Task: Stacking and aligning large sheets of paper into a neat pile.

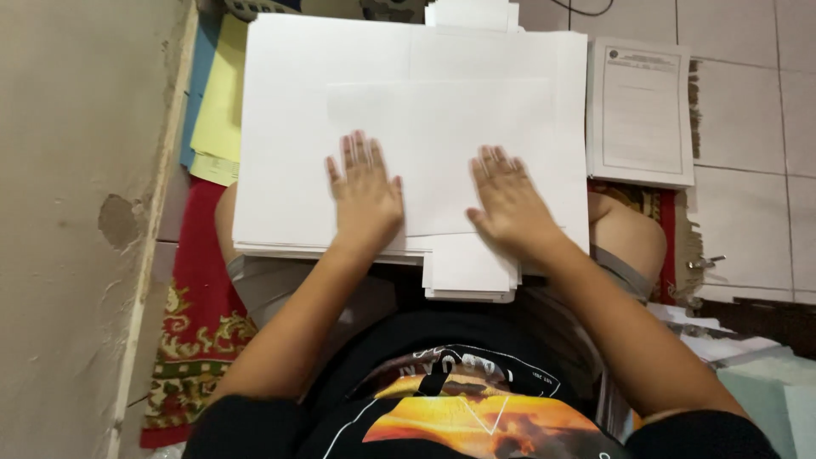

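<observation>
Both of my hands lie flat, fingers spread, on a white sheet (438, 127) that tops a broad stack of white paper (285, 102) resting over my lap. My left hand (365, 191) presses the sheet's lower left part. My right hand (508, 200) presses its lower right part. Neither hand grips anything. A smaller pile of white sheets (469, 272) sticks out from under the stack toward my body, between my forearms.
A printed form on its own pile (642, 110) lies to the right on the tiled floor (748, 170). Yellow paper (219, 102) and blue paper (201, 76) lie left of the stack. A red patterned rug (200, 306) is under me. A wall (76, 212) runs along the left.
</observation>
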